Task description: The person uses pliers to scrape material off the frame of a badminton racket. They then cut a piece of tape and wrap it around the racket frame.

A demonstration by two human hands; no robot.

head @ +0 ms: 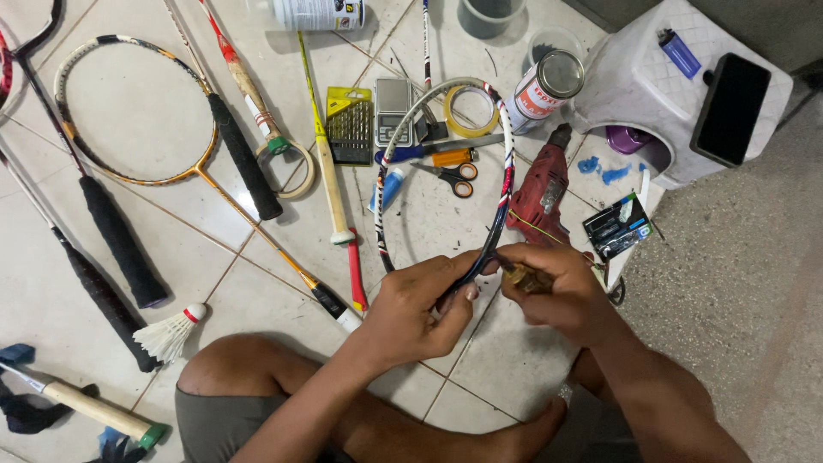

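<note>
An unstrung racket frame [506, 163], white, red and dark blue, is held over the tiled floor [129, 111] in front of the seated person's knees. The left hand [420, 309] is closed around its lower rim, thumb on top. The right hand [557, 287] grips a small wooden-handled tool [525, 277] whose tip meets the frame just beside the left thumb. A red power drill [540, 189] lies just beyond the right hand, orange-handled scissors [453, 176] show through the hoop, and a shuttlecock [171, 333] rests well apart on the left.
</note>
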